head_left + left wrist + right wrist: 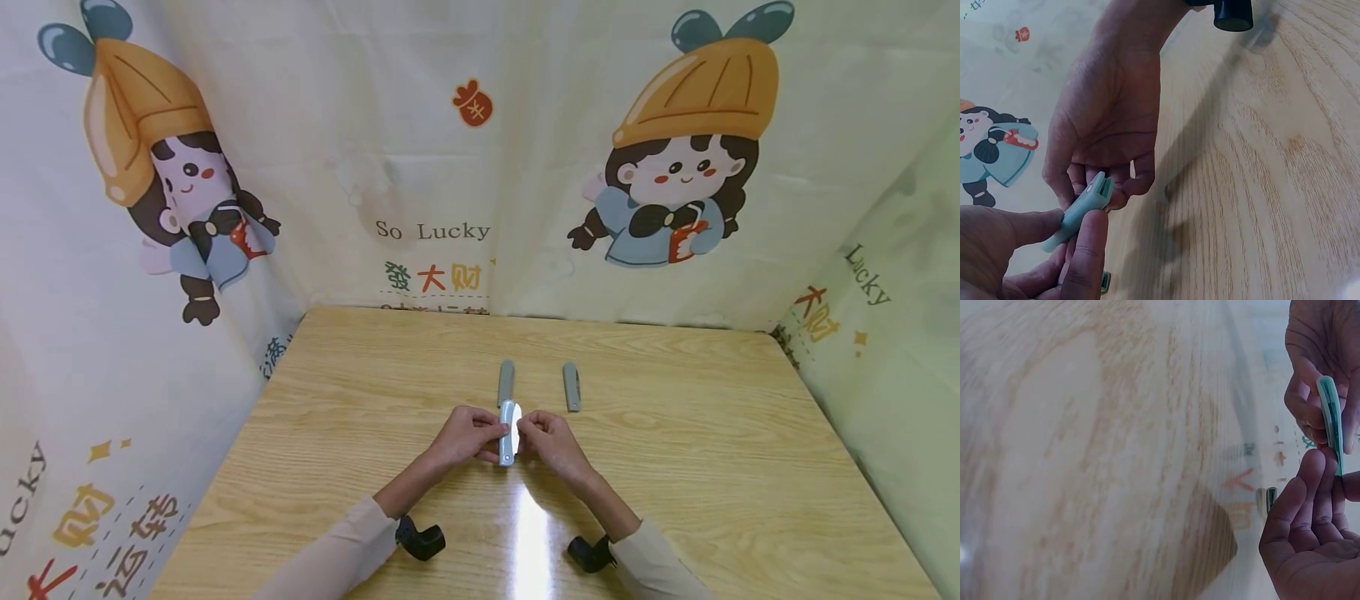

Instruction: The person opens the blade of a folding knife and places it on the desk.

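Curled hands (467,435) on folding knife (507,447)

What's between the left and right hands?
A pale folding knife, seen in the head view: the left hand holds its handle, and the bright blade is on the side facing the right hand.

Pale-green folding knife (1080,210) — white blade (516,425) alongside handle (505,457) — held in fingers (1089,247)
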`<state>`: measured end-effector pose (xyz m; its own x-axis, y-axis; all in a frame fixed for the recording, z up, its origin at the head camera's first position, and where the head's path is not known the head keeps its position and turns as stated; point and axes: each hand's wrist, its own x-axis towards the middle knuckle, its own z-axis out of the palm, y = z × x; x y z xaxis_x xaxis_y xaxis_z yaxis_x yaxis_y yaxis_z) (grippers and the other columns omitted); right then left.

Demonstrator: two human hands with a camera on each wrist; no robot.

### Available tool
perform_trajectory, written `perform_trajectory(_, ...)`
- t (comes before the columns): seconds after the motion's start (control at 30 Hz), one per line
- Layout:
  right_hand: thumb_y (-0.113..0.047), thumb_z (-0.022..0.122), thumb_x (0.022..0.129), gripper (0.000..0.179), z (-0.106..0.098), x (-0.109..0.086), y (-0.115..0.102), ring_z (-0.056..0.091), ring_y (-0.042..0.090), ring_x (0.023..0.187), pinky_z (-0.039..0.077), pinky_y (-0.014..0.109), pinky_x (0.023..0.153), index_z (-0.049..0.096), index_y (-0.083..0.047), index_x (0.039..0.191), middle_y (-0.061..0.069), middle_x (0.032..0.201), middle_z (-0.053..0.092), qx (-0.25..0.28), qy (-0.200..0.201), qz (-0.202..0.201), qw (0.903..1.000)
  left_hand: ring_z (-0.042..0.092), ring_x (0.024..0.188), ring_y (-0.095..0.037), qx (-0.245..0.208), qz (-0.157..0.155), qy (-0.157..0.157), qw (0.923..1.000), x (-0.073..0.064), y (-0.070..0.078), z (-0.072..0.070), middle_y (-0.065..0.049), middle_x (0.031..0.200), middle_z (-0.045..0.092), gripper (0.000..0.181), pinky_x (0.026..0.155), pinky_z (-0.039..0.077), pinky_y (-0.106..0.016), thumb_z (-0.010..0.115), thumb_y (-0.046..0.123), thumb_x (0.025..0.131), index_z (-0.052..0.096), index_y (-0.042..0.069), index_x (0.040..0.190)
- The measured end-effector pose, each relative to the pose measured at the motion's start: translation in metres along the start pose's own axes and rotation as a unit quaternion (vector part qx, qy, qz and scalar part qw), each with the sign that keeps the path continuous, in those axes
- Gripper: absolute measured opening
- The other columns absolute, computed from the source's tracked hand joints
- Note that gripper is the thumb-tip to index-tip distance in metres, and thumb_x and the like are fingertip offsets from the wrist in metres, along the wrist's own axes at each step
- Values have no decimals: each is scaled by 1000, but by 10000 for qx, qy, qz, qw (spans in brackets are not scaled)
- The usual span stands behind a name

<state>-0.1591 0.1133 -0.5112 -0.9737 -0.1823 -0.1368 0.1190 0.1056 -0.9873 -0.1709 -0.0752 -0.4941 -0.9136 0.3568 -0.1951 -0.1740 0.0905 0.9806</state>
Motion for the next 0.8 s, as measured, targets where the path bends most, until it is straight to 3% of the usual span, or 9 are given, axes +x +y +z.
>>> perform_trajectory(0.47,-9,54,104,21,0,0,2,65,28,77,56,38,71,62,10,100,10,79,65,46,76,111,9999,71,71,-24,70,-10,50,10000,-1,1,1,-16,86,72,21,61,60,-34,68,3,97,68,-16,105)
perform_trajectory(0.8,-10,56,102,19,0,-3,0,64,24,74,55,32,67,63,7,98,11,78,64,-28,260,95,9996,71,72,-24,0,-58,46,10000,1,0,4,-18,87,72,21,62,60,-34,68,2,97,67,-17,105)
